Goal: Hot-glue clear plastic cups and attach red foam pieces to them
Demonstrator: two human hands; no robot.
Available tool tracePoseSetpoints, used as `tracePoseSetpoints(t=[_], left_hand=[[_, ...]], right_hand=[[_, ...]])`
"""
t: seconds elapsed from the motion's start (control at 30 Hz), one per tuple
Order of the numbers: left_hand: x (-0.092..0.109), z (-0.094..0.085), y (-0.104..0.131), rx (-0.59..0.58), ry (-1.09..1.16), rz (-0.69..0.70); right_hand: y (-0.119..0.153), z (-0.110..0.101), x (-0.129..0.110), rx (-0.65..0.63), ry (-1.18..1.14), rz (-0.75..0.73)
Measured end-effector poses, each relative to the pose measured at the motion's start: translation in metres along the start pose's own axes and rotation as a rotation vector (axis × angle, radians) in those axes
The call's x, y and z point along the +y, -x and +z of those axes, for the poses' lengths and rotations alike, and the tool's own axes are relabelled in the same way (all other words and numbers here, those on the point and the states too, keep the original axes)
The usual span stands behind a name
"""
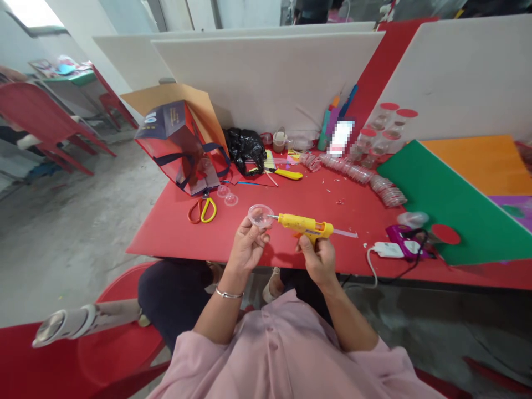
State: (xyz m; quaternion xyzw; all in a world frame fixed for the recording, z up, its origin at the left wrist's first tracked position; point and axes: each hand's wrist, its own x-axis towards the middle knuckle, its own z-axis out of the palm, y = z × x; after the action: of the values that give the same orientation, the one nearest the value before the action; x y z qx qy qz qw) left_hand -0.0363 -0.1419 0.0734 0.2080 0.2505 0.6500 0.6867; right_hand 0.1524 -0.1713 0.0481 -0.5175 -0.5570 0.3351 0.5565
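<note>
Left hand (249, 244): gripping a small, clear, round plastic dish (260, 215) by its near side, thumb in front; a silver bracelet (229, 295) circles the wrist.
Right hand (319, 257): closed around the grip of a yellow plastic glue gun (305, 225), which points left.
Dish position: held above the front half of a bright red tabletop (166, 235), opening upward.
Metal nozzle (273, 216): at the dish's right rim; whether the two touch cannot be told.
Translucent glue stick (346, 233): sticking out of the gun's back end.
Left on the table: scissors with one red and one yellow handle (202, 211), just beside two small clear plastic domes (228, 195).
Behind the hands: a yellow-handled tool (288, 174) near a crumpled black plastic bag (245, 149).
Right on the table: a long row of nested clear plastic cups (359, 173), and a white charger (388, 249) beside a large green sheet (453, 216).
</note>
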Motion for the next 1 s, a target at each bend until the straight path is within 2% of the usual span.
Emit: tracePoseSetpoints(t=[0.27,0.43,0.6,0.77,0.93,1.0], left_hand=[[-0.0021,0.0015,0.0012,-0.009,0.010,-0.001],[-0.0036,0.0022,0.0019,-0.029,0.011,-0.010],[-0.0030,0.0031,0.0029,-0.028,0.020,-0.023],[-0.0039,0.0025,0.0038,-0.040,0.052,-0.032],[-0.0040,0.0033,0.0045,-0.032,0.040,-0.043],[-0.0041,0.0041,0.0052,-0.035,0.034,-0.041]], right_hand=[[0.0026,-0.0042,-0.0025,-0.062,0.015,-0.011],[0.0004,-0.0052,-0.0012,0.021,-0.016,0.014],[0.0035,-0.0044,-0.0046,-0.060,0.000,-0.017],[0.0038,-0.0018,-0.0051,0.020,-0.047,0.010],[0.0056,0.0005,-0.0047,-0.068,-0.061,-0.003],[0.0048,0.0012,-0.0053,-0.028,-0.053,0.001]])
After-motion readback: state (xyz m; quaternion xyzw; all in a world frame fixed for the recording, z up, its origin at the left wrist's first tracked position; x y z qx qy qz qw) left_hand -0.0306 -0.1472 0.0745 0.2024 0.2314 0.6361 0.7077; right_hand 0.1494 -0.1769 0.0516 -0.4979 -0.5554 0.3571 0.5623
